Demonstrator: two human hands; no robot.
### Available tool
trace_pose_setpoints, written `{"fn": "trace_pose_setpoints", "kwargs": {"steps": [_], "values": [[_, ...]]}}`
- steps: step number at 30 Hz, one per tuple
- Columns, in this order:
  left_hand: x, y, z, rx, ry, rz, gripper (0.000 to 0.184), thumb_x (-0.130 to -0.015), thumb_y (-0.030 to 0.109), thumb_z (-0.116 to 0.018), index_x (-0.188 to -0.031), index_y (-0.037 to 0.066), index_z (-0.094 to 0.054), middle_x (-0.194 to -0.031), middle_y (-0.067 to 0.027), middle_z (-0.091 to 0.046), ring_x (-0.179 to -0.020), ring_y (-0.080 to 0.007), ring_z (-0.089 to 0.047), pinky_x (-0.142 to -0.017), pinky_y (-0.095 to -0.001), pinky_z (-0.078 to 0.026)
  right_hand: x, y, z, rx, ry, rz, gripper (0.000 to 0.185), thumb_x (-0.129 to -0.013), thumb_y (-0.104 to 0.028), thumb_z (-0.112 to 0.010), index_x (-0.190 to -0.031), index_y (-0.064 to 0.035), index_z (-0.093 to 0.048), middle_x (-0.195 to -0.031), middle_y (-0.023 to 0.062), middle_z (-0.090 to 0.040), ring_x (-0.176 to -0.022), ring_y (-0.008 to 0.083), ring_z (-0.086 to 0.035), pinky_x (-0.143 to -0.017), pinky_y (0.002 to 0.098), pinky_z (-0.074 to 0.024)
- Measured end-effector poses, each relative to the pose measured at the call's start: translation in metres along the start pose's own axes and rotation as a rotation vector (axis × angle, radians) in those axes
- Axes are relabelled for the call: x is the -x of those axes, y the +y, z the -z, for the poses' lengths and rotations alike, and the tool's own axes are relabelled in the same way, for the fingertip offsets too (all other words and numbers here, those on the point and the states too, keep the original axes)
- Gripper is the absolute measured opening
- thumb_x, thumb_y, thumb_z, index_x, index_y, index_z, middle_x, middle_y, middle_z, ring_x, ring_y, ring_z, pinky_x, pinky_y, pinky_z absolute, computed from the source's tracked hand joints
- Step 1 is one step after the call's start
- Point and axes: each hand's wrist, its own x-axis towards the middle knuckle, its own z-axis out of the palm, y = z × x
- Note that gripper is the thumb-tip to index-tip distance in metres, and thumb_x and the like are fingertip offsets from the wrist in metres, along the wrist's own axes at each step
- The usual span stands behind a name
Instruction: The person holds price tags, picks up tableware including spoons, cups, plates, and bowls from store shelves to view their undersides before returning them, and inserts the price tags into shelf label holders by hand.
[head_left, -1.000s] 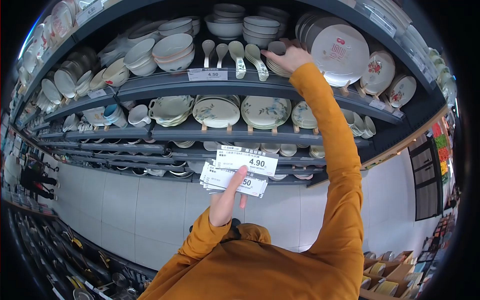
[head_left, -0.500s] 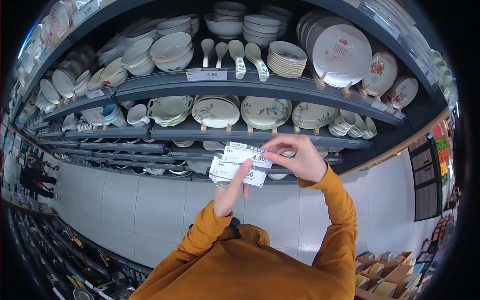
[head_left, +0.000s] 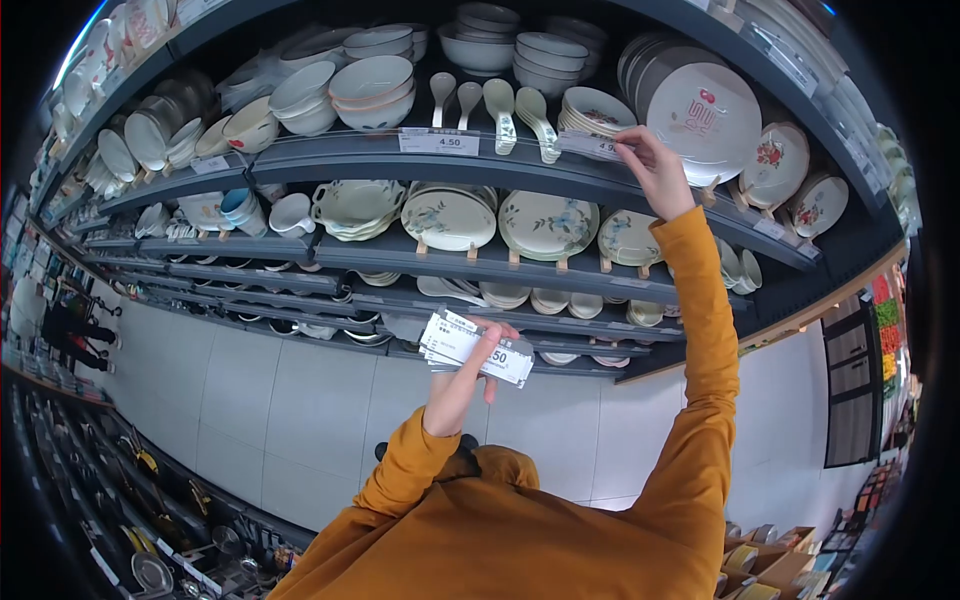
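Observation:
My left hand (head_left: 472, 365) is closed around a stack of white price tags (head_left: 455, 338), the thumb pressed across the top one. Part of a price ending in "50" shows on it. Up at the shelf edge, my right hand (head_left: 655, 168) pinches a single price tag (head_left: 592, 146) by its right end. That tag lies against the shelf's front strip, below a stack of small flowered bowls (head_left: 597, 108); whether it sits inside the holder I cannot tell. To its left a mounted price label (head_left: 439, 141) reads 4.50, under several ceramic spoons (head_left: 500, 112).
Large white plates (head_left: 703, 120) stand in wooden holders at the right of this shelf. One level down are oval flowered plates (head_left: 548, 222) and handled dishes (head_left: 358, 208). Racks of pans (head_left: 150, 572) stand behind me at lower left, boxed goods (head_left: 790, 565) at lower right.
My right hand has moved up and right from the stack to the shelf edge, carrying the 4.90 price tag. My left hand stays in place with the remaining stack.

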Motion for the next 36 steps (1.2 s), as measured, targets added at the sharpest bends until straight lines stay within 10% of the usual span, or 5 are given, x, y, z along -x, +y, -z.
{"fn": "trace_pose_setpoints", "kwargs": {"steps": [30, 36], "values": [[0.001, -0.008, -0.005, 0.034, -0.050, 0.058, 0.019, -0.095, 0.022, -0.052, -0.101, 0.004, -0.055, -0.101, -0.0108, -0.061, -0.060, -0.0079, -0.054, -0.041, -0.0200, -0.039, 0.011, 0.013, 0.031, 0.027, -0.091, -0.094, 0.018, -0.091, -0.008, -0.054, -0.106, -0.0038, -0.064, -0.096, 0.0049, -0.066, -0.085, 0.0117, -0.059, -0.081, 0.0279, -0.0467], [0.001, -0.013, -0.007, 0.047, -0.068, 0.094, 0.019, -0.095, 0.022, -0.051, -0.104, 0.005, -0.054, -0.103, -0.0106, -0.061, -0.064, -0.0084, -0.056, -0.042, -0.0202, -0.039, 0.022, -0.004, 0.020, 0.228, -0.049, 0.081, 0.022, -0.087, -0.006, -0.056, -0.108, -0.0027, -0.062, -0.098, 0.0102, -0.062, -0.091, 0.0247, -0.060, -0.083, 0.0305, -0.0468]]}}
